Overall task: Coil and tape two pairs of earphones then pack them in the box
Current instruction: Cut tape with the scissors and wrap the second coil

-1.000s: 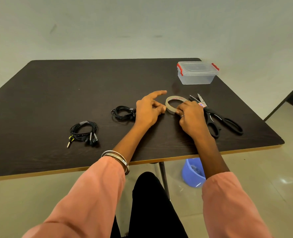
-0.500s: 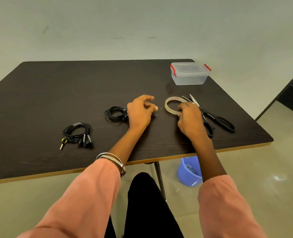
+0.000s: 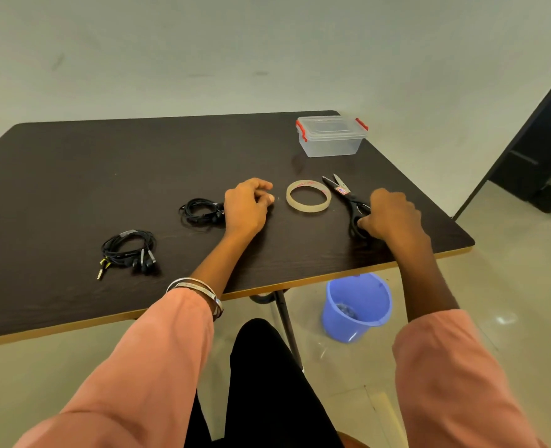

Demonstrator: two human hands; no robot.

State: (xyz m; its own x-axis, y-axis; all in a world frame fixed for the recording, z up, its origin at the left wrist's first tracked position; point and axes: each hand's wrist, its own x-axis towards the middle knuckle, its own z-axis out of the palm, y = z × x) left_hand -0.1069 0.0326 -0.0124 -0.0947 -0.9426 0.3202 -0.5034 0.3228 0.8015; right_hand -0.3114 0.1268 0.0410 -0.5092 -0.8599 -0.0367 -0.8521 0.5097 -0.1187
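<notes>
On the dark wood-grain counter [image 3: 73,176], the left hand [image 3: 246,206] rests with its fingers curled together; whether they pinch anything cannot be told. The right hand [image 3: 388,215] closes over the black loop handles of the scissors [image 3: 348,197]. Between the hands lies a flat ring of clear glossy tape [image 3: 308,196]. Two coiled black earphones sit left: one [image 3: 199,211] beside the left hand, one [image 3: 128,250] nearer the edge. The clear plastic box [image 3: 332,135], red-clipped and lidded, stands at the far corner.
</notes>
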